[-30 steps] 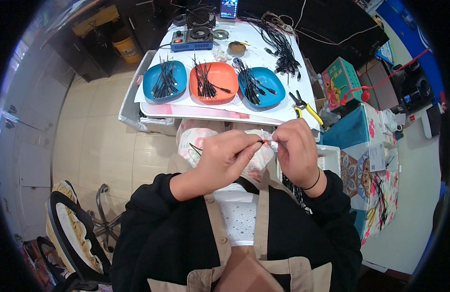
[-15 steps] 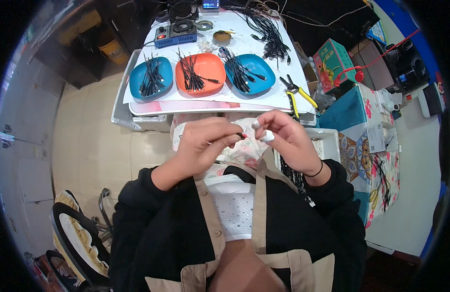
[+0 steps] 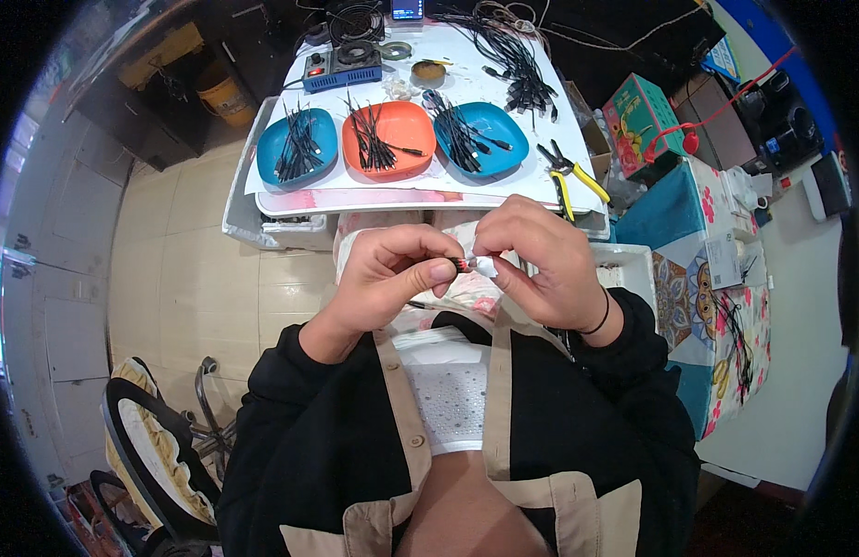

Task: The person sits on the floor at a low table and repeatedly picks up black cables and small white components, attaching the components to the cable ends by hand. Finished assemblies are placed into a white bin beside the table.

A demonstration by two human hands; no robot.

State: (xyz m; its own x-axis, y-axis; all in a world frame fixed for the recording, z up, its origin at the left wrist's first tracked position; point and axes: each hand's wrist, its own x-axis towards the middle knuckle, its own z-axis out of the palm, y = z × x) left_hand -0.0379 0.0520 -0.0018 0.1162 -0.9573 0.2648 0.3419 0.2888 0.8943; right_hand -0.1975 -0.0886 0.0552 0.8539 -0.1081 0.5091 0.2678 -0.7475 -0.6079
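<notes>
Between the chest and the near edge of the white table (image 3: 262,181), a small piece is held up by both hands. The left hand (image 3: 387,278) is closed, thumb and forefinger pinching a short dark part with a reddish end (image 3: 461,265); the right hand (image 3: 550,265) is likewise closed, its fingertips gripping a small white piece (image 3: 486,267) that touches that end. Whether the two are already joined cannot be told — the detail is too small.

On the table, three dishes are noted side by side: a blue dish (image 3: 299,147), an orange dish (image 3: 389,139) and a second blue dish (image 3: 480,137), each loaded with black cable pieces. A further loose bundle of black cables (image 3: 517,65) lies behind them, and yellow-handled pliers (image 3: 570,176) rest untouched at the right edge. Judged from these stocks, much work appears to remain.
</notes>
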